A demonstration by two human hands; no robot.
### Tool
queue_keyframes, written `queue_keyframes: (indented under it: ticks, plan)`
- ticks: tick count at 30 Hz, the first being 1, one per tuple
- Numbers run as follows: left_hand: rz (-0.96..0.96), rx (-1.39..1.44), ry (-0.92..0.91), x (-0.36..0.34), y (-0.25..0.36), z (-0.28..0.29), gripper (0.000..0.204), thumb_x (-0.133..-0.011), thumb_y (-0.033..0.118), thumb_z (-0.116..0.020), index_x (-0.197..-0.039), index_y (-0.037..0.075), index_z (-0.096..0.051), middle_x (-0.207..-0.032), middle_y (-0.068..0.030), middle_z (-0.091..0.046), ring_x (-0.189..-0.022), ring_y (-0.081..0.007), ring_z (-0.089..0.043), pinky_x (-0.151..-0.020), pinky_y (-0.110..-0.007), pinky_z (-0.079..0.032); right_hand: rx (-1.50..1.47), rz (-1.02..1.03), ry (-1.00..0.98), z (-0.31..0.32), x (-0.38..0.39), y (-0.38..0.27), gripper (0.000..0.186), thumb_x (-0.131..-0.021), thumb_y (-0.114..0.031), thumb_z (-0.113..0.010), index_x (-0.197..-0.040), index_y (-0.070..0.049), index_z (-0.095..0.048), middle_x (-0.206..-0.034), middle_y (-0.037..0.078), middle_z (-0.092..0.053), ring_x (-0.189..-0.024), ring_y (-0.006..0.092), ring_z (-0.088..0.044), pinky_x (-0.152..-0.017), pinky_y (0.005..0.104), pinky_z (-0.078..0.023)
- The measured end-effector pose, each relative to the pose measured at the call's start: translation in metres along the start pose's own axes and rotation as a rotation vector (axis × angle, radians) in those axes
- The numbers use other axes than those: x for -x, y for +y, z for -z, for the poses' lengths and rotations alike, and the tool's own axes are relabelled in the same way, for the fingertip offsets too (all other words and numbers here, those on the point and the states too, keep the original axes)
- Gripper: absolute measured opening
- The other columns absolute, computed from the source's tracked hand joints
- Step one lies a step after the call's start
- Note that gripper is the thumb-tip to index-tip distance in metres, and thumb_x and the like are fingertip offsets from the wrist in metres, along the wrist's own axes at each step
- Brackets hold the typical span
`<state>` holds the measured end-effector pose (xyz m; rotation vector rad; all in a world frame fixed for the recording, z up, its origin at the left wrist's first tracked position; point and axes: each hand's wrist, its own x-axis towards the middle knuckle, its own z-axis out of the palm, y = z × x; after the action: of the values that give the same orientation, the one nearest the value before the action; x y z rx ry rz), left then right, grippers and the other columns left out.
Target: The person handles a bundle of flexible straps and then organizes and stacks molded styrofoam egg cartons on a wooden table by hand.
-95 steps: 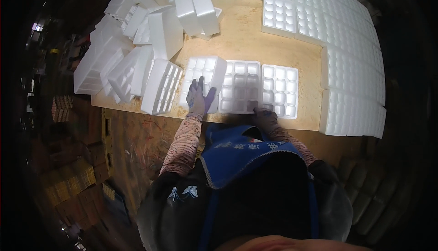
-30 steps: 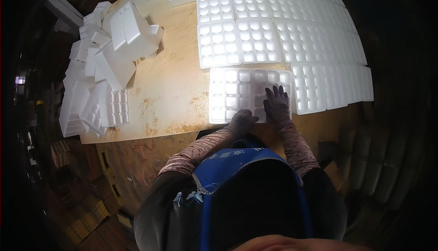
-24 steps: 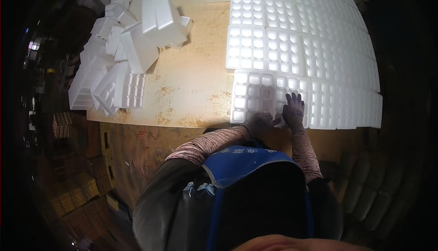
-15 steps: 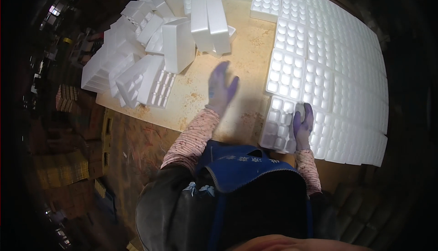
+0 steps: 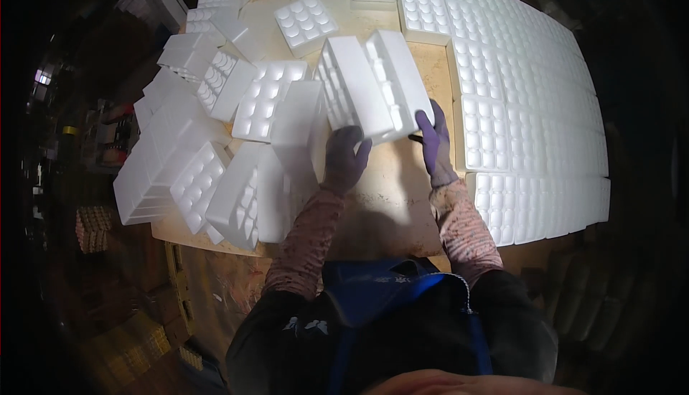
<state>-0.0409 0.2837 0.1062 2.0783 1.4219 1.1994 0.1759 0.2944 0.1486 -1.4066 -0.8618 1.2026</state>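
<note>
Two white foam trays with rounded hollows stand on edge side by side in front of me, a left foam tray (image 5: 364, 86) and a right foam tray (image 5: 405, 83), with a gap between them. At the near end of the left one, my left hand (image 5: 346, 160) is closed, fingers curled against its lower end and thumb to the right. My right hand (image 5: 436, 145) grips the near right corner of the right tray, thumb on the near side. Both hands wear purple-grey gloves. The fingertips behind the foam are partly hidden.
Several loose foam trays (image 5: 169, 154) lie jumbled on the left of the tan table (image 5: 384, 187). One tray (image 5: 305, 23) lies flat farther back, hollows up. To the right, rows of foam trays (image 5: 481, 133) sit edge to edge, hollows up.
My right hand has left the near tray of the right-hand rows and moved left onto a standing tray. My left hand has reached the other. The pair has come nearer and rightward; the view has shifted.
</note>
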Motion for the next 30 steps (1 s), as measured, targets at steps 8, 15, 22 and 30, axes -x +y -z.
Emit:
queue_keyframes:
  ticks: [8,15,22,30]
  plan:
    - [-0.143,-0.2,-0.644,0.134,0.053,0.047,0.026,-0.081,0.018,-0.067,-0.106,0.009,-0.07,-0.095,-0.0115,-0.063,-0.093,-0.0326,-0.06,-0.085,-0.047,-0.047,-0.232,-0.263,0.269,0.107,0.087,0.074,0.056,-0.107,-0.039,-0.042,-0.154,-0.009,-0.038,-0.143,0.01,-0.054,-0.131,0.0259,-0.054,-0.105,0.0405,-0.049]
    - [-0.211,-0.274,-0.658,0.157,0.052,0.043,0.034,-0.084,0.024,-0.067,-0.113,0.005,-0.068,-0.097,-0.0139,-0.064,-0.091,-0.0331,-0.061,-0.082,-0.049,-0.049,1.226,0.528,0.095,0.091,0.107,0.093,0.077,-0.08,-0.041,-0.077,-0.145,-0.011,-0.049,-0.151,0.026,-0.038,-0.138,0.0476,-0.037,-0.11,0.0606,-0.03]
    - [-0.144,-0.329,-0.874,0.136,0.068,0.044,0.035,-0.09,0.029,-0.064,-0.115,0.004,-0.065,-0.107,-0.0152,-0.067,-0.094,-0.0312,-0.066,-0.082,-0.045,-0.056,1.137,0.454,0.047,0.106,0.094,0.138,0.068,-0.082,-0.04,-0.075,-0.139,-0.009,-0.053,-0.144,0.025,-0.047,-0.132,0.0456,-0.046,-0.105,0.058,-0.038]
    - [0.296,-0.317,-1.021,0.061,0.117,0.052,0.021,-0.091,0.025,-0.064,-0.083,0.007,-0.072,-0.085,-0.0119,-0.069,-0.075,-0.0301,-0.07,-0.072,-0.039,-0.057,1.38,0.546,-0.281,0.084,0.078,0.141,0.047,-0.081,-0.035,-0.074,-0.124,-0.019,-0.066,-0.146,0.019,-0.049,-0.134,0.0426,-0.045,-0.111,0.0607,-0.031]
